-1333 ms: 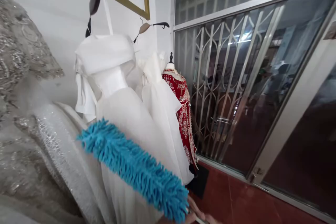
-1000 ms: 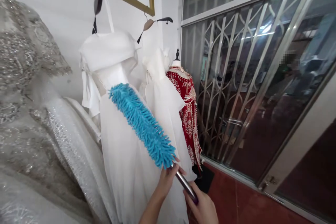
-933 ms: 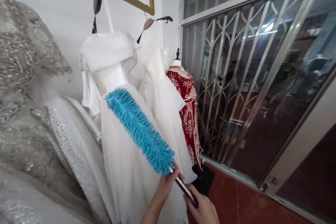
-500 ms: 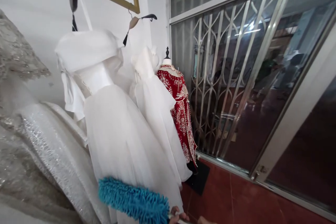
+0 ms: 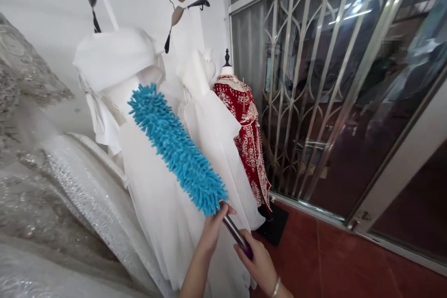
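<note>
At the bottom of the view, just below the duster's fluffy head, the left hand (image 5: 212, 229) closes its fingers (image 5: 226, 208) around the upper end of the metal handle (image 5: 234, 234), thumb and forefinger pinching the shaft where the blue fibres begin. Lower on the same shaft, the right hand (image 5: 259, 260) wraps around the purple end of the handle; a thin bracelet (image 5: 276, 287) sits on its wrist. Both hands grip firmly, with nothing else in them. From the hands the blue chenille duster (image 5: 176, 149) slants up and to the left, its head lying against the front of the white dress (image 5: 153, 186) on the nearest hanger, with the tip reaching the bodice just under the folded neckline. Just beside that dress, to the right, hangs a second white dress (image 5: 213, 130), and behind it stands a red embroidered gown (image 5: 246, 125) on a mannequin with a black base. To the left spreads a beaded silver gown (image 5: 38, 177). A metal window grille (image 5: 314, 79) fills the right side above a red tiled floor (image 5: 335, 265).
</note>
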A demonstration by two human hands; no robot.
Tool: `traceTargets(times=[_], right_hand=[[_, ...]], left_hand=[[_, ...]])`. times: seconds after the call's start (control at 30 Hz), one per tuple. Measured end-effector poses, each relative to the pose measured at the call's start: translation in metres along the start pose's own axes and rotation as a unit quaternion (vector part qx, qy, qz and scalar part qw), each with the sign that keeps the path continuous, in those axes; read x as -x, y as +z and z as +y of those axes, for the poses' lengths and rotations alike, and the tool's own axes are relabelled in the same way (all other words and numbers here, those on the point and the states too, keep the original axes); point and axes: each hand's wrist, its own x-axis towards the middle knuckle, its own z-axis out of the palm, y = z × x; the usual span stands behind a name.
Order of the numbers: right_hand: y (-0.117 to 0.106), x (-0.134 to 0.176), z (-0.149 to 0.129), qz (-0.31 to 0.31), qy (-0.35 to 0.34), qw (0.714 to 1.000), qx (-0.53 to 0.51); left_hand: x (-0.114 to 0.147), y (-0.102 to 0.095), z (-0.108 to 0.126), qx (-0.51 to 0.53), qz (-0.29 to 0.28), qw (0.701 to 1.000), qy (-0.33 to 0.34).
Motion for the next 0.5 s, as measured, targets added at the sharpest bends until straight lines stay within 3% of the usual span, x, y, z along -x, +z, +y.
traceTargets(times=[0.1,0.23,0.4,0.5], right_hand=[[0.003,-0.01,-0.002,-0.018,-0.007,1.0,0.023],[-0.003,-0.009,0.013,-0.03,0.031,0.997,0.067],[-0.012,0.001,0.037,-0.065,0.075,0.989,0.11],[-0.009,0.007,0.046,-0.086,0.071,0.985,0.13]], left_hand=[[-0.005,-0.006,-0.009,0.024,0.036,0.999,-0.002],[0.006,-0.012,-0.041,0.073,0.069,0.994,-0.039],[0.028,-0.01,-0.085,0.253,0.125,0.951,-0.127],[0.04,-0.008,-0.097,0.291,0.139,0.932,-0.169]])
